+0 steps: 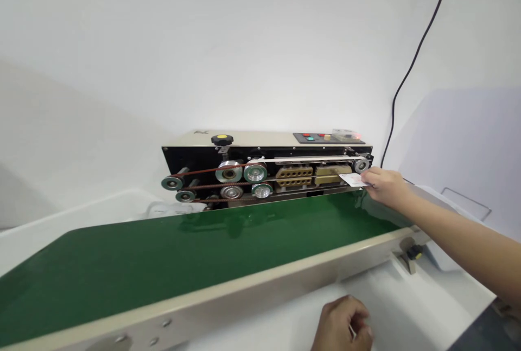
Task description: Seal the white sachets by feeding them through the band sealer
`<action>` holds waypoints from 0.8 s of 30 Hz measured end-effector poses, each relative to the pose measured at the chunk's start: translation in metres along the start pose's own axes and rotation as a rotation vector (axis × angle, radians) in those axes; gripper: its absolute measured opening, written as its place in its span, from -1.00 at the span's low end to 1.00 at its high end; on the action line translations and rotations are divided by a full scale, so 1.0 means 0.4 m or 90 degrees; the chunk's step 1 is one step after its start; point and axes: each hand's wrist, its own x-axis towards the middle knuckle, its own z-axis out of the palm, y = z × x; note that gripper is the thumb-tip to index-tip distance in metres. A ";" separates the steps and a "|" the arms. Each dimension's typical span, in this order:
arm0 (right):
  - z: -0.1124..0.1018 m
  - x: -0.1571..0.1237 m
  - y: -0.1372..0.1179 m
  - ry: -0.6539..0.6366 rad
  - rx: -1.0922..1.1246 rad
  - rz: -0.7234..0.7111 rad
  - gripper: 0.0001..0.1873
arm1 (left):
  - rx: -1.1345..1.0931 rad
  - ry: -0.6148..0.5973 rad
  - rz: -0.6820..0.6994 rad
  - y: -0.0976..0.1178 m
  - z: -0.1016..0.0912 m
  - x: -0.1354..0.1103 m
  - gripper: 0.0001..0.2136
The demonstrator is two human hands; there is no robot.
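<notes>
so, the right hand (386,187) comes in from the right edge of the frame, its thumb and fingers pinching one small flat white slip (353,179). the slip sits at the upper right of the green conveyor belt (211,248), against the front of the band sealer (244,140) and just below its rightmost wheel. the left hand (341,326) is at the bottom centre of the frame, on the near side of the belt, with its fingers curled inward around a thin white sliver (351,331), too small to identify.

the sealer stands behind the belt, across the middle of the frame. on its black front are seven silver wheels (229,171), linked by three reddish-brown belts (199,171), and two brass blocks (293,176), one of them perforated with rows of holes. on top are one yellow-capped black knob (222,140), one dark control panel (329,138) with coloured buttons, and a clear plastic case (345,134) lying at its edge.

a beige rail (211,299) runs along the belt's near side, with one black lever knob (414,252) at its right end. a translucent plastic bag (171,209) lies at the left behind the belt, a bent wire frame (466,202) stands at the right, and one black cable (415,52) climbs the white wall at the upper right.
</notes>
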 end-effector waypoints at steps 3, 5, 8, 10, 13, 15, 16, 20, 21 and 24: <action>-0.006 0.006 -0.021 0.009 -0.024 -0.023 -0.83 | 0.019 -0.013 0.003 -0.006 -0.002 0.000 -0.77; -0.007 0.008 -0.033 0.012 -0.027 -0.034 -0.84 | 0.033 -0.021 0.006 -0.008 -0.003 -0.001 -0.76; -0.010 0.009 -0.048 0.012 -0.015 -0.047 -0.85 | 0.034 -0.020 0.012 -0.007 -0.003 -0.003 -0.76; -0.013 0.010 -0.056 0.016 -0.004 -0.056 -0.85 | 0.029 -0.015 0.016 -0.003 -0.002 -0.004 -0.77; -0.018 0.014 -0.063 0.017 0.009 -0.065 -0.85 | 0.025 -0.008 0.018 0.005 -0.001 -0.005 -0.80; -0.020 0.017 -0.069 0.018 0.012 -0.072 -0.84 | 0.024 -0.005 0.018 0.007 -0.001 -0.005 -0.80; -0.021 0.018 -0.072 0.022 0.014 -0.077 -0.83 | 0.025 -0.005 0.018 0.006 -0.001 -0.006 -0.80; -0.021 0.021 -0.089 0.037 0.026 -0.093 -0.78 | 0.038 -0.002 0.002 0.000 0.002 -0.009 -0.78; -0.021 0.022 -0.093 0.035 0.028 -0.097 -0.78 | 0.039 -0.001 -0.004 0.002 0.003 -0.010 -0.79; -0.020 0.024 -0.103 0.020 0.029 -0.109 -0.79 | 0.039 0.006 -0.033 0.019 0.003 -0.012 -0.80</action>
